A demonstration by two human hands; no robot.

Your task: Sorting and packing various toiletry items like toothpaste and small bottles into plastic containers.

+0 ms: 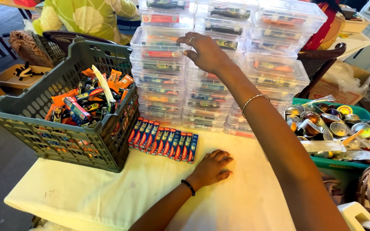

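Nearest the camera, the right arm crosses the frame from lower right toward upper centre, ending at the right hand [205, 52], whose fingers are loosely curled and rest against the front edge of the stacked clear plastic boxes [219, 64]; it grips nothing visible. These boxes form the largest mass, rising in several columns across the upper centre, each with its long axis running left to right. Left of centre, a grey plastic crate [31, 124] sits tilted on the pale yellow tablecloth [108, 192], filled with loose orange and blue packets. At right, a green tray [343, 162] holds small metal cups. Between crate and stacks, a row of small red-and-blue cartons [163, 141] lies side by side, long axes pointing away from the camera. The left hand [213, 167] lies flat and spread on the cloth, just right of that row, empty. Accordingly the left hand is nearer the cartons; the right hand is at the boxes.
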